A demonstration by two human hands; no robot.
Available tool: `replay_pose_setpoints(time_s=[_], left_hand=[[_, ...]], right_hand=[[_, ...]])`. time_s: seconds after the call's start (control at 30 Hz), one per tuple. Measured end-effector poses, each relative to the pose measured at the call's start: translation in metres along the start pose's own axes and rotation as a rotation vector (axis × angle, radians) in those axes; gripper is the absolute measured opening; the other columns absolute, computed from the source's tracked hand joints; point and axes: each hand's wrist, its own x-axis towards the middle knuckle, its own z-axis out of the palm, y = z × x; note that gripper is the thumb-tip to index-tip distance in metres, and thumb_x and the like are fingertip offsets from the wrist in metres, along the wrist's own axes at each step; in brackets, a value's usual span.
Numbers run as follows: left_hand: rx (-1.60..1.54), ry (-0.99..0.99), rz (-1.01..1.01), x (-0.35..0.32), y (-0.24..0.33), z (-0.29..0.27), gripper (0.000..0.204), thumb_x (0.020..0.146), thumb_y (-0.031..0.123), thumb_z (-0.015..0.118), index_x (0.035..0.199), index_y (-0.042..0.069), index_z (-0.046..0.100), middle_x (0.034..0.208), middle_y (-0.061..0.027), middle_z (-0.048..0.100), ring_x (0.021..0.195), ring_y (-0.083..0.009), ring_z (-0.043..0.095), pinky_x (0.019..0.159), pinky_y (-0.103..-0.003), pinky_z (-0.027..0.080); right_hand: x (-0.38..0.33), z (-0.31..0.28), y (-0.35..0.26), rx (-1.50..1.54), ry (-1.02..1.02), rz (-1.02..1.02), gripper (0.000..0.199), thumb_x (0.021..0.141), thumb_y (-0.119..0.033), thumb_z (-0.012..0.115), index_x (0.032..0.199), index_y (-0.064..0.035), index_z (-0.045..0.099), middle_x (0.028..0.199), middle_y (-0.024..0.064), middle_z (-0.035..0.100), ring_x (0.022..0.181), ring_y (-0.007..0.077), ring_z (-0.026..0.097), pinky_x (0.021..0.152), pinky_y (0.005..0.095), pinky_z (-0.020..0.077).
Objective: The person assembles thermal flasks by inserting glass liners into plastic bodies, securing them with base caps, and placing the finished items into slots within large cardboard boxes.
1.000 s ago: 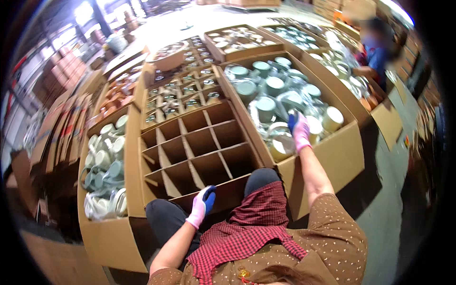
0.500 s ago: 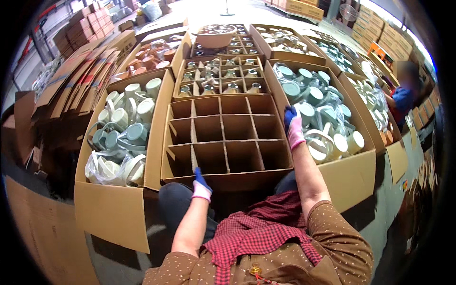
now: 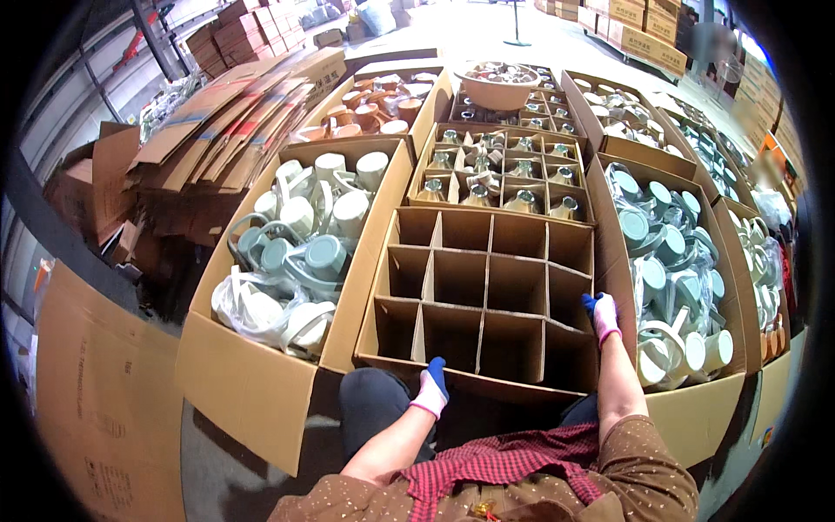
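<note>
In front of me stands an open cardboard box (image 3: 487,376) with crossed card dividers (image 3: 484,324) that form several bare compartments. My left hand (image 3: 432,387), in a blue-and-white glove with a pink cuff, is closed on its near edge. On the right edge of this box, my right hand (image 3: 602,315) in a matching glove is closed, its fingertips over the inner side. Directly behind is a divided box (image 3: 500,211) holding bottle-like items with shiny metallic tops (image 3: 522,200), one per compartment where visible.
Left, a carton (image 3: 339,344) holds white and teal lidded, handled parts. A similar carton (image 3: 735,348) stands right. A round tub (image 3: 497,91) of small parts rests on boxes at the back. Flattened cardboard (image 3: 217,122) is stacked at far left; a cardboard sheet (image 3: 104,391) lies nearer.
The view has turned left, so the boxes appear farther right and slightly lower. Both hands remain on the edges of the divided box.
</note>
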Motion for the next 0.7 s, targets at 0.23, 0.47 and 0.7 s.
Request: replay_pose_setpoints(time_s=[0.23,0.47,0.7], left_hand=[[-0.014,0.001,0.066,0.029,-0.013,-0.010,0.042,0.083,0.034,0.069,0.115,0.008,0.065,0.117,-0.0115,0.067,0.105,-0.0294,0.060,0.099,-0.043,0.047],[-0.035,-0.142,0.007,-0.021,0.017,-0.005,0.032,0.083,0.032,0.064,0.106,0.010,0.068,0.109,-0.0110,0.070,0.101,-0.0332,0.063,0.099,-0.047,0.048],[-0.018,-0.298,-0.066,-0.024,0.029,-0.007,0.028,0.084,0.033,0.060,0.100,0.011,0.068,0.104,-0.0109,0.069,0.096,-0.0317,0.063,0.092,-0.046,0.051]], right_hand=[[-0.027,0.002,-0.013,-0.339,0.100,-0.173,0.026,0.091,-0.027,0.066,0.097,-0.0024,0.071,0.099,0.0256,0.070,0.096,0.0407,0.068,0.083,0.0521,0.0524],[-0.035,-0.001,-0.025,0.156,-0.073,0.168,0.067,0.106,-0.049,0.024,0.134,0.0042,0.054,0.130,0.0256,0.062,0.123,0.0399,0.058,0.108,0.0474,0.0404],[-0.017,0.016,-0.017,0.345,-0.082,0.377,0.066,0.105,-0.051,0.027,0.137,0.0015,0.053,0.141,0.0234,0.057,0.133,0.0380,0.052,0.114,0.0449,0.0380]])
